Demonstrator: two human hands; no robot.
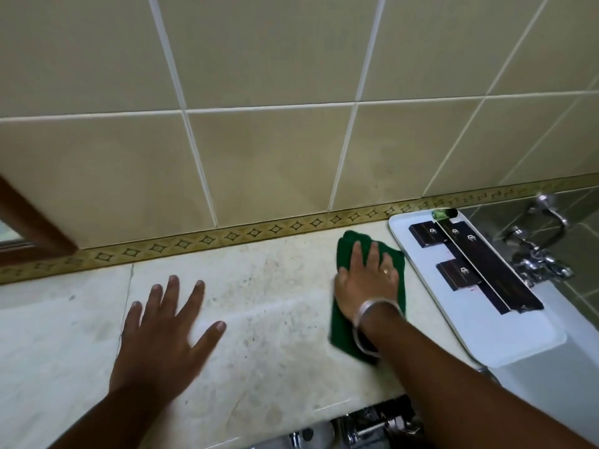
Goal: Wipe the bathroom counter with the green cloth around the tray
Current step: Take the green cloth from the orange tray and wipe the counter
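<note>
1. Right hand (pixel 368 286) lies flat on the green cloth (pixel 348 332), fingers spread, pressing it to the surface (pixel 259 306), nothing gripped.
2. Cloth sits just left of the white tray (pixel 505 338).
3. Left hand (pixel 162 332) is open with an empty grip, palm down on the surface.

Green cloth (pixel 345 254), rumpled, pressed flat on the pale speckled table (pixel 259 303), near the wall, white tray (pixel 505 345) just beside it at 3 o'clock, long, angled, overhanging the table's edge
</note>
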